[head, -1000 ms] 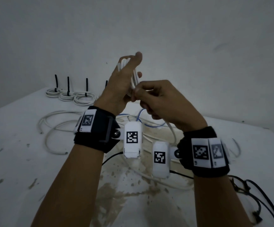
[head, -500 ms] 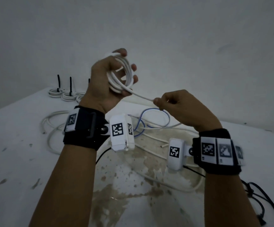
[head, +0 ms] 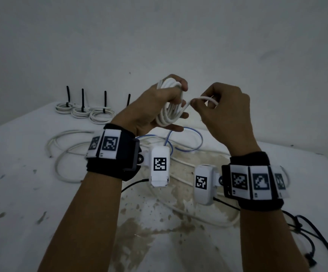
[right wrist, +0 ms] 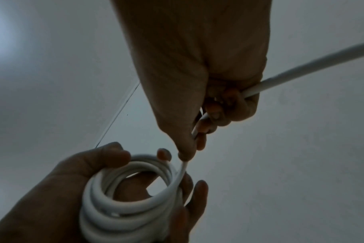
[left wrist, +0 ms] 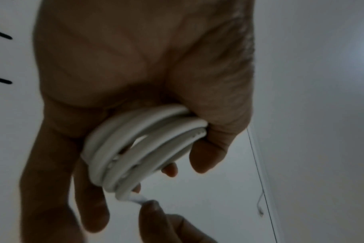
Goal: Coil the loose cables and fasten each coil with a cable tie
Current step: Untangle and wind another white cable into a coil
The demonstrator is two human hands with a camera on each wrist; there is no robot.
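Note:
My left hand (head: 159, 107) is raised above the table and holds a coil of white cable (head: 170, 108), thumb over the top and fingers through the loops. The same coil (left wrist: 139, 148) shows under the thumb in the left wrist view. My right hand (head: 218, 108) pinches the free strand of this cable (head: 204, 99) right beside the coil, fingers curled round it. In the right wrist view the strand (right wrist: 301, 67) runs through the fist down to the coil (right wrist: 131, 197).
Three tied white coils (head: 82, 112) with upright black cable ties (head: 82, 99) stand at the table's back left. Loose white cables (head: 65, 154) and a blue cable (head: 188, 138) lie on the stained white table (head: 22, 203). Black cords (head: 316, 238) trail at the right.
My right hand has swung up from a stretched-out strand back to the coil, laying another turn. The left hand has turned and dropped slightly with the coil.

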